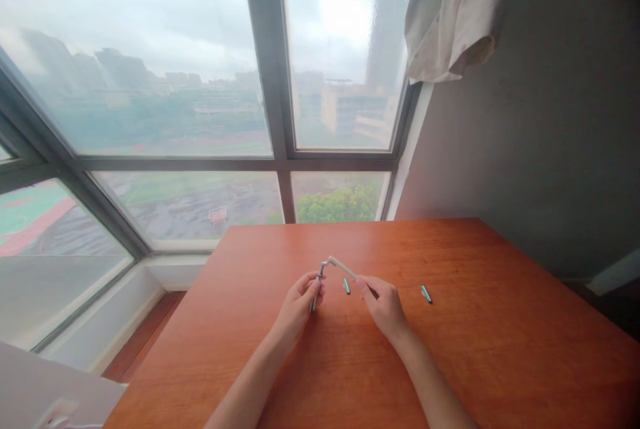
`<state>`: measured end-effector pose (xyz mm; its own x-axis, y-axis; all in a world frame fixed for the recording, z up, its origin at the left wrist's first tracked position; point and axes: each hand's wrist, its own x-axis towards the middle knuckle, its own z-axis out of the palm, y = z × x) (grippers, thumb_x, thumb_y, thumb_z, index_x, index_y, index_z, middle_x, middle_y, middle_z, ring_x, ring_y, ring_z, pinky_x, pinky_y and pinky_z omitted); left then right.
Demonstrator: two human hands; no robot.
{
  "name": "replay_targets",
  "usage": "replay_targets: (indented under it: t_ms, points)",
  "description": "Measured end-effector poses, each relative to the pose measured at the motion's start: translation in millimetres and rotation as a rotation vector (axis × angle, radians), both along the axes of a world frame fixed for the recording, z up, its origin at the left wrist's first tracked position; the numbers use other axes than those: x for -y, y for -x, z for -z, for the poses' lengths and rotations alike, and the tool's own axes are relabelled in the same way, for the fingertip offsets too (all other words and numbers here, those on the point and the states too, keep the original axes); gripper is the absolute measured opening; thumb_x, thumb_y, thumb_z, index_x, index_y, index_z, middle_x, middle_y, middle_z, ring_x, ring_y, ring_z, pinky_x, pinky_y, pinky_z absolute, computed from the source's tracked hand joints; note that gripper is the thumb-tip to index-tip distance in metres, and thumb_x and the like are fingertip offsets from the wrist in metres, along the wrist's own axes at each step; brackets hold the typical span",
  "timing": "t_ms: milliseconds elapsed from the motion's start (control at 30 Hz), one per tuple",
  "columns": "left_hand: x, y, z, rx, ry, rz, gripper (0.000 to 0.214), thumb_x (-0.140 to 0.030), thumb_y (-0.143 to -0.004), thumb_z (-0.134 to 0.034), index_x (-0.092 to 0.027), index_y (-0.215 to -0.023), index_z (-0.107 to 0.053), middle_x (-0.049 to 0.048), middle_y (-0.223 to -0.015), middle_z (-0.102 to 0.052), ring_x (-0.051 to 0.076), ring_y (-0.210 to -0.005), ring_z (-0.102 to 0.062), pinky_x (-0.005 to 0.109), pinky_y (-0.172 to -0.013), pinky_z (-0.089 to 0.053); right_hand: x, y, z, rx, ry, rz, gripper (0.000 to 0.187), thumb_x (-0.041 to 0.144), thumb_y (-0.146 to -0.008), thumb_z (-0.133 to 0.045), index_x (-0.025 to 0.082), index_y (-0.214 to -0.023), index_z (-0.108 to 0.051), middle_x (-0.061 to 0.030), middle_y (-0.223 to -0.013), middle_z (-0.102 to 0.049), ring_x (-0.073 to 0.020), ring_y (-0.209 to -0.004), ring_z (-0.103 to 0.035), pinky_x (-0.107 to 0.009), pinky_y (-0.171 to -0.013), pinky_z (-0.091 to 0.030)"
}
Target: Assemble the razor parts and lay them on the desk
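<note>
Both of my hands are over the middle of an orange-brown wooden table (450, 362). My left hand (299, 305) is closed around a thin grey pen part (317, 284) that points up and away. My right hand (383, 303) is closed on a pale barrel piece (343, 266). The two pieces meet at their far tips, forming an upside-down V above the table. A small teal piece (347, 285) lies on the table between my hands. A second teal piece (426, 293) lies to the right of my right hand.
The table stands against a large window (270, 82) with dark frames, looking onto buildings and trees. A grey wall (550, 115) runs along the right. A pale shirt (450, 15) hangs at the upper right. A low sill and floor show at left.
</note>
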<state>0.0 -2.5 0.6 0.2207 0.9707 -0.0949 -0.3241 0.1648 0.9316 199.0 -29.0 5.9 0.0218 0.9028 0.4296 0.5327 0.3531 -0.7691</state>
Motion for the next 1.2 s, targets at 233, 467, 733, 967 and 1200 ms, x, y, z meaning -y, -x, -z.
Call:
replay_targets:
  t_ms: [233,467,733,967,1200]
  points:
    - [2.8,-1.6,-7.6,0.000,0.033,-0.022,0.043,-0.047,-0.066,-0.077,-0.015,-0.093,-0.066,0.0014,-0.069,-0.058,0.011,-0.061,-0.049,0.021,-0.058,-0.036,1.0,0.4,-1.8,-0.013,-0.004,-0.040,0.041,0.040,-0.094,-0.041,0.017,-0.079,-0.071,-0.0038,-0.066,-0.065,-0.0161,-0.061,-0.058,-0.023,-0.057,-0.042]
    - [2.6,-1.2,-8.1,0.012,0.045,-0.008,0.044,-0.048,-0.067,-0.076,-0.015,-0.094,-0.066,0.0014,-0.067,-0.058,0.010,-0.056,-0.046,0.021,-0.054,-0.032,-0.3,-0.5,0.9,0.015,-0.033,0.018,0.040,0.039,-0.094,-0.040,0.017,-0.085,-0.072,-0.0060,-0.071,-0.068,-0.0178,-0.065,-0.060,-0.024,-0.061,-0.044]
    - [2.0,0.7,-9.3,0.003,0.068,0.025,0.042,-0.049,-0.070,-0.072,-0.014,-0.091,-0.066,0.0005,-0.070,-0.056,0.007,-0.052,-0.045,0.020,-0.049,-0.030,-0.5,-0.9,1.7,-0.002,-0.031,0.031,0.036,0.039,-0.093,-0.043,0.018,-0.087,-0.072,-0.0067,-0.075,-0.069,-0.0189,-0.068,-0.062,-0.025,-0.063,-0.046]
    - [1.5,0.4,-7.8,0.006,0.079,0.024,0.043,-0.049,-0.069,-0.071,-0.014,-0.094,-0.065,-0.0019,-0.064,-0.053,0.006,-0.046,-0.040,0.019,-0.045,-0.025,0.1,-0.1,1.0,-0.005,-0.033,-0.025,0.037,0.040,-0.093,-0.043,0.018,-0.085,-0.072,-0.0072,-0.077,-0.070,-0.0190,-0.069,-0.063,-0.026,-0.064,-0.048]
    - [2.8,-0.6,-9.8,-0.022,0.072,0.042,0.039,-0.048,-0.069,-0.072,-0.014,-0.088,-0.066,-0.0007,-0.065,-0.054,0.006,-0.047,-0.040,0.020,-0.045,-0.025,-2.3,-2.3,4.7,0.003,-0.042,0.044,0.035,0.037,-0.093,-0.043,0.018,-0.086,-0.071,-0.0058,-0.073,-0.069,-0.0180,-0.065,-0.061,-0.025,-0.061,-0.045]
